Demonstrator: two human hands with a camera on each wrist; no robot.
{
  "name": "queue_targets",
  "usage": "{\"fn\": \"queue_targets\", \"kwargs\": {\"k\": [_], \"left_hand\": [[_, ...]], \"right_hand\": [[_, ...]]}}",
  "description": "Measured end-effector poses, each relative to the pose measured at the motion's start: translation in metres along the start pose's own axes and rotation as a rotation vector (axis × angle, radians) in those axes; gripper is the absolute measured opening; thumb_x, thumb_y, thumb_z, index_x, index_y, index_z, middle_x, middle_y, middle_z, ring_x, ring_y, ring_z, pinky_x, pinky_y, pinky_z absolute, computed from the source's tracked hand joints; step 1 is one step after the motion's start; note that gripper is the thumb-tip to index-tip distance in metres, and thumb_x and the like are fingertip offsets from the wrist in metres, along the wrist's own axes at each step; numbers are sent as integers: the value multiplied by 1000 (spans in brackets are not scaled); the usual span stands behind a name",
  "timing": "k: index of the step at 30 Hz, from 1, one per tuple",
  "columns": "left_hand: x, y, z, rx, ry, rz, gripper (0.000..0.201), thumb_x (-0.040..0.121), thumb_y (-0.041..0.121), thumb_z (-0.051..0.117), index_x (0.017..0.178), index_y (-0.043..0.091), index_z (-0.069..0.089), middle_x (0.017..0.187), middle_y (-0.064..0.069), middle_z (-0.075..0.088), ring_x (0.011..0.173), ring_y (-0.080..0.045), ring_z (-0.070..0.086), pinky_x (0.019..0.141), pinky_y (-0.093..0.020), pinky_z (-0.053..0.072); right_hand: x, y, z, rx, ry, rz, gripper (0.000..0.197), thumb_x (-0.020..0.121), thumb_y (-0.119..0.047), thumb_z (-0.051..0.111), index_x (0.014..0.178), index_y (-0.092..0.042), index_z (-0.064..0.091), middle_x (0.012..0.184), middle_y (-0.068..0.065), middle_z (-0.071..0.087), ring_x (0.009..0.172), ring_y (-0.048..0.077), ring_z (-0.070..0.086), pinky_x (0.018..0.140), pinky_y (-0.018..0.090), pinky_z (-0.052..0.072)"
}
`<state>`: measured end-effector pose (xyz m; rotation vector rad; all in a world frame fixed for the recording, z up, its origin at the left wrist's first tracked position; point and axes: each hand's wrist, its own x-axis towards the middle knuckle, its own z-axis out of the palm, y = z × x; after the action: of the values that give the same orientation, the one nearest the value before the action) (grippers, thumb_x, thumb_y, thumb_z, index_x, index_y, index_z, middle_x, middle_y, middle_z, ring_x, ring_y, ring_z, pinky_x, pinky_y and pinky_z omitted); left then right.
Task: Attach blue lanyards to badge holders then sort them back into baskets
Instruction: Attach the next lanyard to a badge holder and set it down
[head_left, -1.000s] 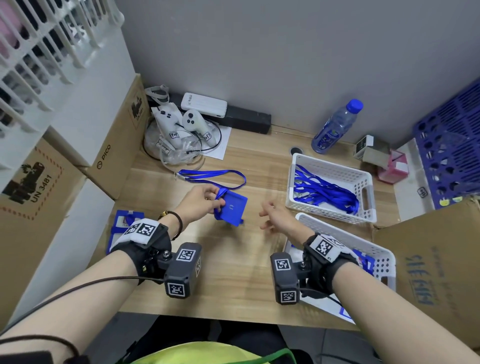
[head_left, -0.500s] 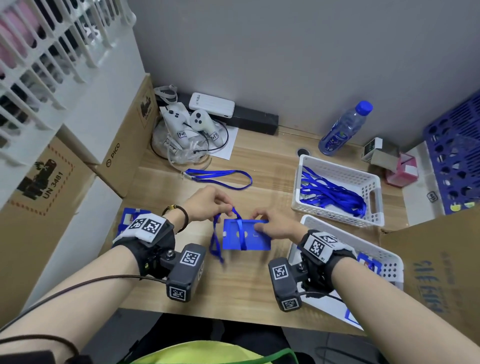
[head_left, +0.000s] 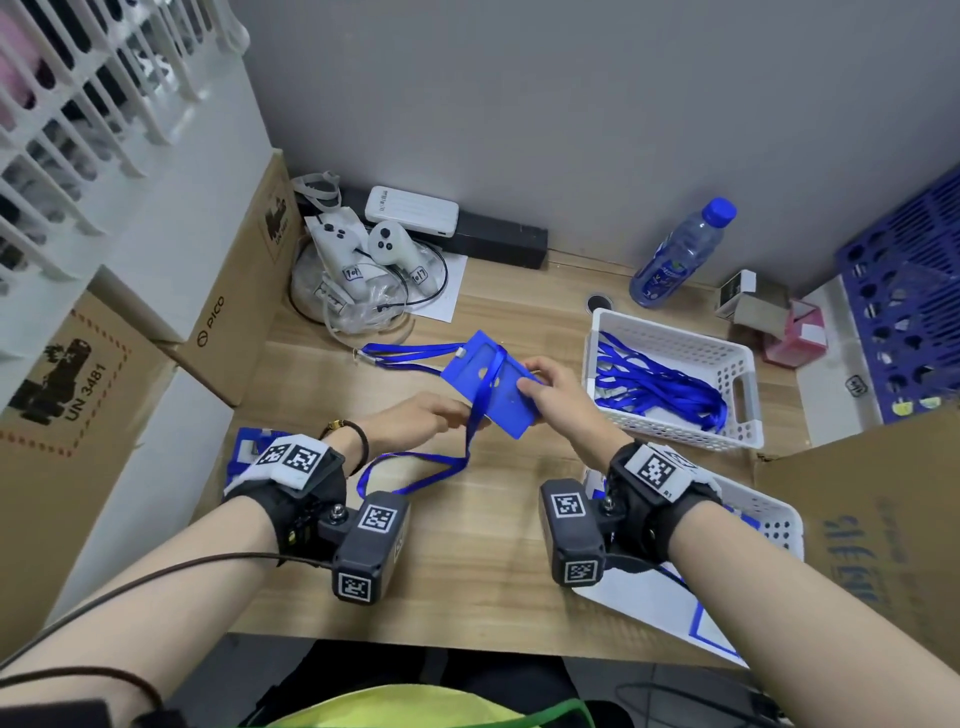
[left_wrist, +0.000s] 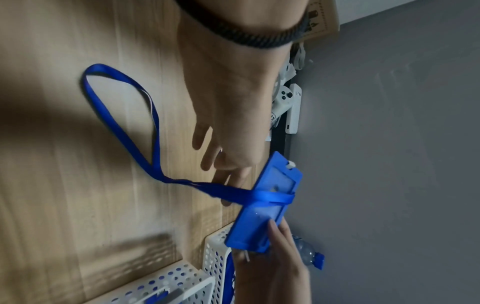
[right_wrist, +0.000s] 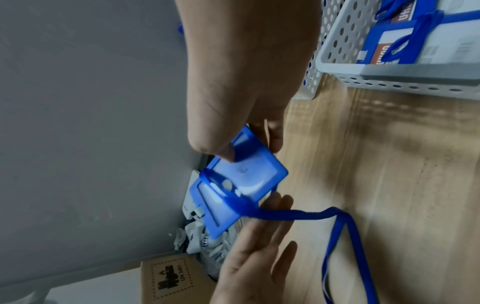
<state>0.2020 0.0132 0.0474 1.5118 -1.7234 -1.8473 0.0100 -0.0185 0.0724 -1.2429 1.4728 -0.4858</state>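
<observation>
Right wrist only — filled badge basket (right_wrist: 337, 70).

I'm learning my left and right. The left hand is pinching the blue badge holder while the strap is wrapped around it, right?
Not quite. It is the right hand that pinches the blue badge holder, thumb on top; the right wrist view shows it best. The left hand has straight fingers by the strap. The strap is wrapped around the holder, as you said.

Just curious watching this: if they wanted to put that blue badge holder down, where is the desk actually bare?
Bare wood shows on the desk between the two wrists, near its front edge. The back left is crowded with white controllers; the right side holds the lanyard basket and the lower basket.
</observation>
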Motion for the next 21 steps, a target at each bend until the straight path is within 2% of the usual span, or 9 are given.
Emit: {"fn": "queue_targets", "kwargs": {"k": [2,4,8,10,12,14,17,19,21], "left_hand": [[0,2,2,-71,-37,-9,44,76,6,39,106,14,70,115,-1,68,113,-12,56,97,-24,40],[-2,5,1,-123,-73,6,34,73,20,43,91,21,71,103,5,71,103,-9,60,98,-31,41],[-6,14,-11,-228,-31,80,23,87,29,53,93,12,67,84,-4,68,82,-14,59,87,-32,45],[-4,15,-20,-226,45,88,24,97,24,50,96,8,68,72,-1,64,72,-11,57,79,-27,46],[-1,16,-28,-194,174,74,21,98,21,52,88,16,70,64,2,53,62,-10,49,68,-23,43],[5,11,-36,-107,298,36,21,97,20,51,85,21,68,64,7,48,63,-10,43,65,-23,38],[17,-5,-47,71,415,-78,19,96,21,48,92,29,64,78,5,56,71,-11,46,66,-24,36],[24,-18,-50,198,461,-204,29,90,26,50,117,30,60,111,-4,57,100,-19,50,87,-28,36],[29,-25,-48,259,466,-287,44,88,26,51,132,28,52,133,-9,46,126,-28,39,103,-33,29]], "right_hand": [[3,8,1,-53,43,25,16,95,-7,44,107,-13,53,86,5,57,67,14,55,57,26,45],[5,17,2,-160,27,34,20,94,-4,45,109,-12,55,82,5,56,64,13,51,57,22,43],[-1,29,10,-437,-186,23,27,91,1,46,114,-2,60,77,2,54,60,5,44,47,5,35],[-7,28,13,-547,-311,5,28,91,0,49,116,-3,62,82,2,54,63,8,45,49,4,34],[-10,26,16,-654,-438,9,27,91,-6,51,114,-12,64,87,-1,54,69,9,48,53,5,35],[-12,23,18,-595,-562,106,24,92,-9,50,109,-20,64,82,-5,54,70,8,49,57,11,37],[-14,14,18,-464,-600,170,15,89,-14,52,99,-11,64,68,-3,49,66,12,45,55,16,35],[-13,7,17,-429,-541,126,16,89,-10,51,95,-2,63,66,-3,48,61,8,45,51,11,33],[-9,5,17,-369,-430,111,13,91,-5,47,90,-8,60,69,-4,50,59,4,45,50,7,34]]}}
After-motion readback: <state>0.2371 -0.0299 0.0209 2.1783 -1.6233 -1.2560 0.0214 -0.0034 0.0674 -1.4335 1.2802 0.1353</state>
